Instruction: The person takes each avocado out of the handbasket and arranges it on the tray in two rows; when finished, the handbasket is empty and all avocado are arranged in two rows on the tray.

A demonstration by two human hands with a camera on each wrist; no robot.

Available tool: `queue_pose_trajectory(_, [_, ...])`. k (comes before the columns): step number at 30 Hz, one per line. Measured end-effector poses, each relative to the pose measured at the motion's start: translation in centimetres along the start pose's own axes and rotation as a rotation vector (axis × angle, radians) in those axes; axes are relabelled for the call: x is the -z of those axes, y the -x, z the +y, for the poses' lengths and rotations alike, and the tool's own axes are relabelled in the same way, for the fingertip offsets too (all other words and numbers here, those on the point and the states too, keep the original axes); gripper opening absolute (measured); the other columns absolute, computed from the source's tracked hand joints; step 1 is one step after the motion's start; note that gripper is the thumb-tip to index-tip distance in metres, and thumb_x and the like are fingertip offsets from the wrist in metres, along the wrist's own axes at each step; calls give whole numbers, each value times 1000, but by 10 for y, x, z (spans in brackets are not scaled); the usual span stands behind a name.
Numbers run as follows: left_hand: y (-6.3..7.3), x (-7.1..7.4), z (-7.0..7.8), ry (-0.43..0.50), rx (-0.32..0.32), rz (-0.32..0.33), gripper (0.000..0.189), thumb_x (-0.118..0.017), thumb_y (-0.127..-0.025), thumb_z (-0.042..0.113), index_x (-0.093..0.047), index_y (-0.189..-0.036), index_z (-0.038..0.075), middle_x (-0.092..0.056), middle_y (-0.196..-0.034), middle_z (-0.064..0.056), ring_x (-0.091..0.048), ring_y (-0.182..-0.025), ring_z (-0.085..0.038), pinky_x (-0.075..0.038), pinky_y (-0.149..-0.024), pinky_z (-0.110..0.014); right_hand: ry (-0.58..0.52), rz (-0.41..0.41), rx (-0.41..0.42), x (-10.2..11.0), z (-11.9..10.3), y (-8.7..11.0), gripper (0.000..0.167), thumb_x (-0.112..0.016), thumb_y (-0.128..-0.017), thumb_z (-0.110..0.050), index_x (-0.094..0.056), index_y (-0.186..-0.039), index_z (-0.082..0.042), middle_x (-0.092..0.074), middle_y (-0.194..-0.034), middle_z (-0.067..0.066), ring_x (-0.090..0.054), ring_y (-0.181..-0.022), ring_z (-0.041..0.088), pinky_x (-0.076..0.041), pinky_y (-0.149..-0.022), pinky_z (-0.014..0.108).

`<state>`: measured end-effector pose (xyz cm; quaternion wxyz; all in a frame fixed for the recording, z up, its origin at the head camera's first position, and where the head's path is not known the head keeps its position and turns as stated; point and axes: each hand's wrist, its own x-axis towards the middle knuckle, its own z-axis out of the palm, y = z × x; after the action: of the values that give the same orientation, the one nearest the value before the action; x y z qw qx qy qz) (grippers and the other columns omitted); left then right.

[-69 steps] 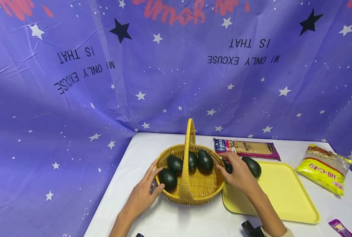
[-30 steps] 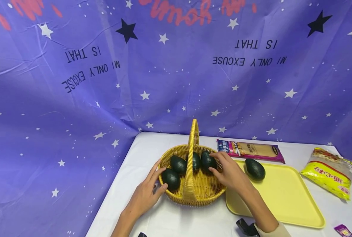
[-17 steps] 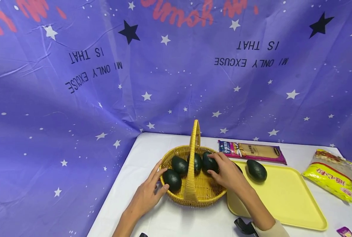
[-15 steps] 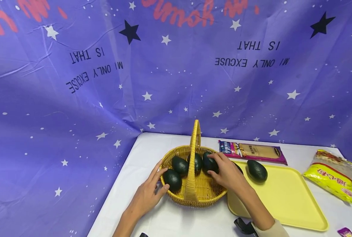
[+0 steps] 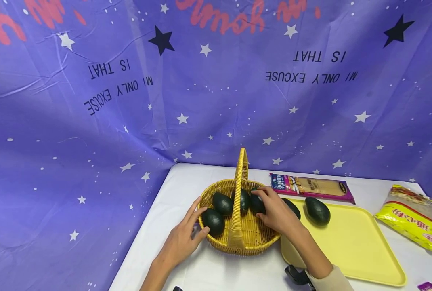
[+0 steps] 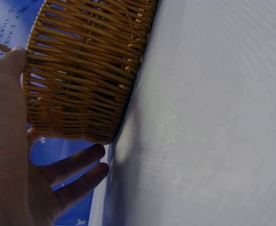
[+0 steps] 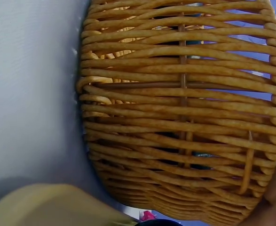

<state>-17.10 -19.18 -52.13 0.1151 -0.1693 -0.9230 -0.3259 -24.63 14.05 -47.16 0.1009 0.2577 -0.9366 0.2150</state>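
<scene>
A yellow wicker basket with a tall handle holds several dark green avocados. My right hand reaches over the basket's right rim, fingertips and thumb on either side of an avocado that it partly covers. On the left, my left hand touches the rim with mostly straight fingers, close to the front left avocado. In the left wrist view its thumb lies at the rim and two fingers spread free below. The right wrist view shows mainly the basket's woven side.
To the right of the basket is a yellow tray with one avocado and another partly behind my right hand. A flat noodle pack lies behind it. A yellow food bag and a purple wrapper lie farther right.
My right hand has moved left from the basket's right rim onto the avocado inside and holds it. My left hand stays at the rim. The whole view has shifted slightly.
</scene>
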Motion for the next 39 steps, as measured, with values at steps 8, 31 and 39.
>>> queue_pose_trajectory(8, [0,0,0,-8,-5,6,62,-63,-108,49,-49,-163,26,-18,-179,16,-57,-81,-6,-49,-73,-32,44,4,29,-3,1,0,78,-97,-77,-2,-63,-147,-8,-56,-147,22,-60,-132,42,-55,-102,58])
queue_pose_trajectory(31, [0,0,0,-7,-9,9,61,-63,-108,49,-50,-163,25,-18,-179,16,-57,-80,-6,-48,-73,-32,64,1,67,-9,2,-1,76,-101,-72,-6,-68,-141,-5,-57,-146,22,-57,-134,45,-53,-103,61])
queue_pose_trajectory(39, [0,0,0,-10,-4,9,62,-62,-107,51,-50,-163,26,-18,-179,16,-58,-82,-7,-49,-75,-34,68,35,71,-11,3,-1,70,-101,-71,-7,-72,-135,-6,-60,-141,20,-58,-131,43,-55,-100,60])
